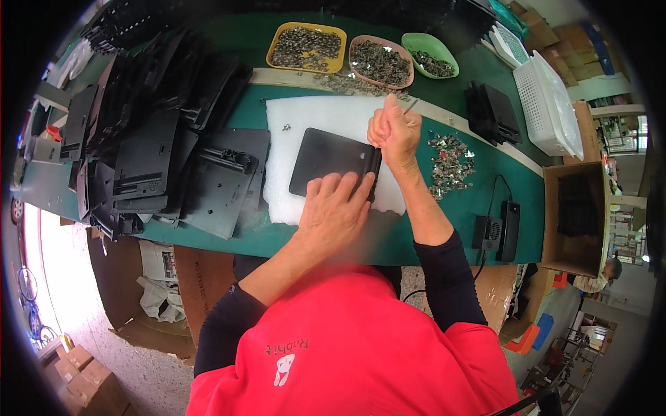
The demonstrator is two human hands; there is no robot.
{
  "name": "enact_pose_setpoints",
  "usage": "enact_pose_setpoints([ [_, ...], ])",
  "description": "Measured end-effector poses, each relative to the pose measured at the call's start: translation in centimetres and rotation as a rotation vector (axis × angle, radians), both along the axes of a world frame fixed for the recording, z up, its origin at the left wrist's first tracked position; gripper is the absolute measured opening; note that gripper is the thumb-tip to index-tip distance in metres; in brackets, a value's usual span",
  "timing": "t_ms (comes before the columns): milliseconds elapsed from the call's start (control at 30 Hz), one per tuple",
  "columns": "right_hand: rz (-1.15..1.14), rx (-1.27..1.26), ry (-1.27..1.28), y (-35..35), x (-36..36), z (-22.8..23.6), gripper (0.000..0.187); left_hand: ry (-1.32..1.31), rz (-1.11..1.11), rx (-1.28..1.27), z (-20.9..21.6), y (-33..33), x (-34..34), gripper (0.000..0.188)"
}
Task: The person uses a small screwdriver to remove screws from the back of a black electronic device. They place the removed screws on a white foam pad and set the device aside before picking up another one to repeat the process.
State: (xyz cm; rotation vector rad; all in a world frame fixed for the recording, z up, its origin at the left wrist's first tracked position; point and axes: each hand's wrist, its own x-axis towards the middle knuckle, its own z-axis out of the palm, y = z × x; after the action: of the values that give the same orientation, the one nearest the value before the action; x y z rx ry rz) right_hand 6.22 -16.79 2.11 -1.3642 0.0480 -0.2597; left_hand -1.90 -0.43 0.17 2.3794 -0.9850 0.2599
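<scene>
A black plastic panel [326,156] with rounded corners lies on a white foam sheet [284,208]. My left hand [335,206] rests on the panel's near edge, fingers stretched out and slightly apart. At the panel's right side, my right hand [395,133] is closed in a fist round a thin metal tool [411,106], whose end sticks out above the thumb. The tool's other end is hidden by the hand, so its kind cannot be told. A small metal clip [286,127] sits on the foam left of the panel.
Stacked black panels [149,156] crowd the left. Yellow [340,52], pink [404,78] and green [451,64] trays hold small metal parts at the back. A loose heap of clips [451,163], a black power adapter [509,229] and a cardboard box [576,270] stand rightward.
</scene>
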Motion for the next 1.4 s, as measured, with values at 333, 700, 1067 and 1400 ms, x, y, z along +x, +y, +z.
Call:
enact_pose_setpoints([
  [333, 0.067, -0.517, -0.284, 1.1, -1.5, -2.8, 0.045, -0.103, 0.018, -0.013, 0.9, 0.3, 0.0, 0.046],
  [700, -0.178, -0.14, 0.029, -2.5, -4.5, -0.9, 0.046, -0.098, 0.016, -0.11, 0.6, -1.1, -0.7, 0.042],
  [1067, 0.161, -0.162, 0.226, -5.4, -7.4, 3.2, 0.024, 1.151, -0.151, -1.04, 11.7, 1.0, 2.8, 0.025],
  [1400, -0.56, -0.21, 0.115, -20.5, -7.5, 8.9, 0.014, 0.138, 0.279, -0.175, 9.9, 8.0, 6.7, 0.033],
])
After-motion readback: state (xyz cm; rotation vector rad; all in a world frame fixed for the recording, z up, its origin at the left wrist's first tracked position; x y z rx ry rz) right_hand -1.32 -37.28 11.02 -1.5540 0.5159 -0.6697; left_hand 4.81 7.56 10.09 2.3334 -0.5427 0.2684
